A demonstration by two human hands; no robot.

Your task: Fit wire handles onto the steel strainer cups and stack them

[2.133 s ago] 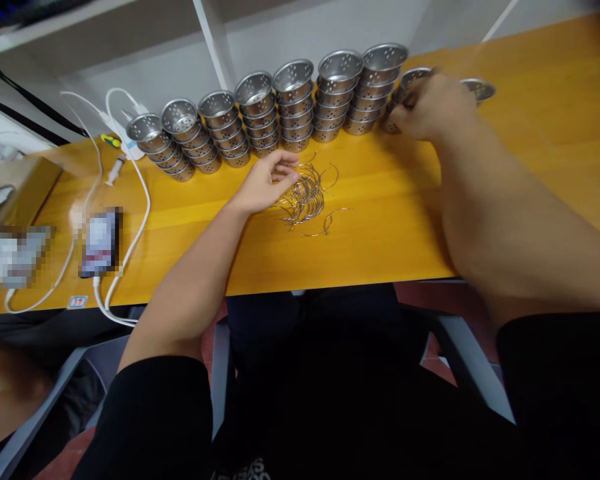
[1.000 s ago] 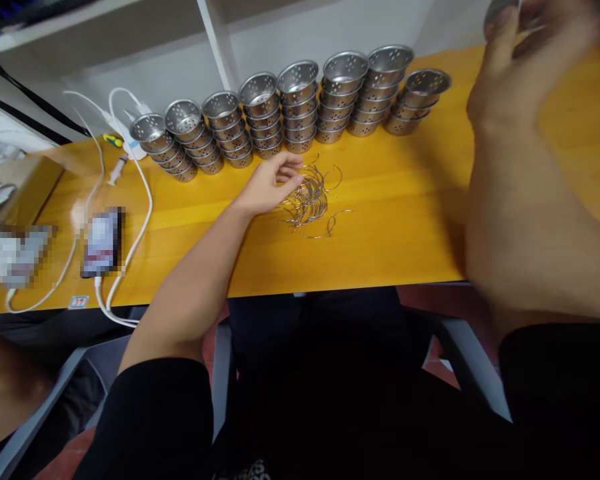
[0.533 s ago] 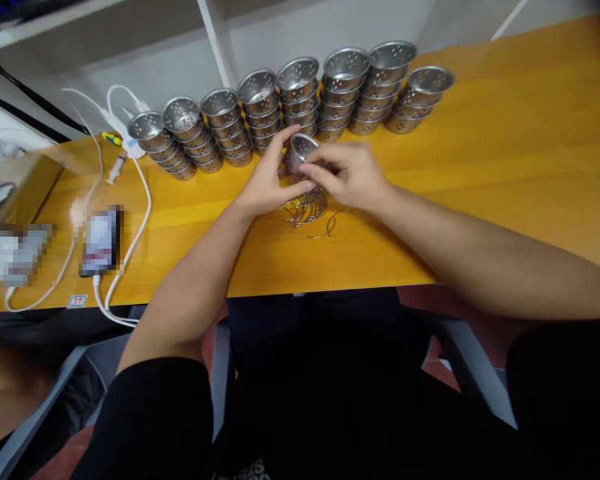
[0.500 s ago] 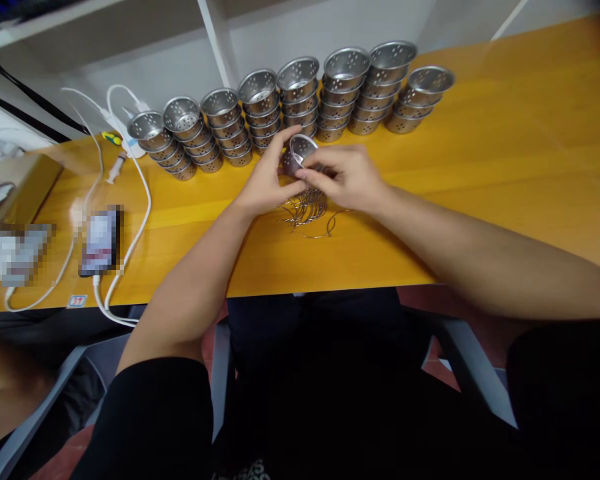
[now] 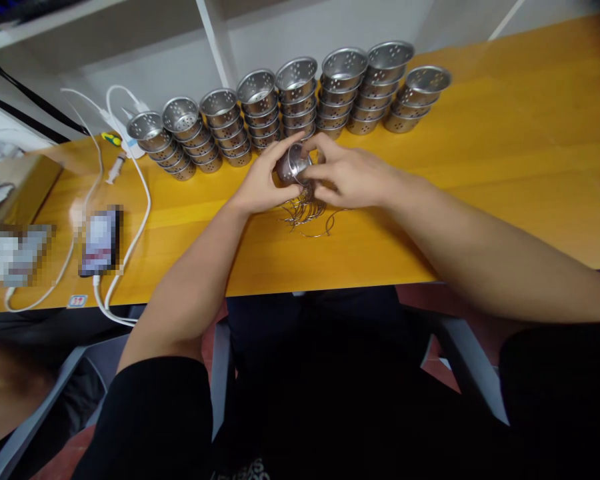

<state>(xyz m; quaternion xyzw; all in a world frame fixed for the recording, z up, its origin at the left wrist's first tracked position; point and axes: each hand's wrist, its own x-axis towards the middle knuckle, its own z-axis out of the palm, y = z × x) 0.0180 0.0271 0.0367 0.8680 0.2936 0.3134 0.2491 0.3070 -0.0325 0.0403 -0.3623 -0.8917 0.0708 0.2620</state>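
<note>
A small perforated metal cup (image 5: 286,167) is tilted over the table, its mouth turned toward the right. My left hand (image 5: 261,181) wraps around it from the left, thumb below and fingers above. At the cup's mouth, my right hand (image 5: 353,175) grips the rim with bent fingers, some tips reaching inside. A thin bright line of wire or rim shows between the hands; which one I cannot tell. Beneath the hands lies a bunch of thin curved metal wires (image 5: 305,212), partly covered by my right fingers.
Stacks of perforated metal cups (image 5: 257,93) stand in a row along the back of the yellow table (image 5: 505,153). A phone (image 5: 100,240) with white cables lies at left, near a syringe (image 5: 115,169). Another person's limb (image 5: 10,380) shows at lower left.
The cup has tipped, with its mouth now turned more to the right. My right fingers have shifted from a pinch on the near rim to spread, bent fingers across the mouth.
</note>
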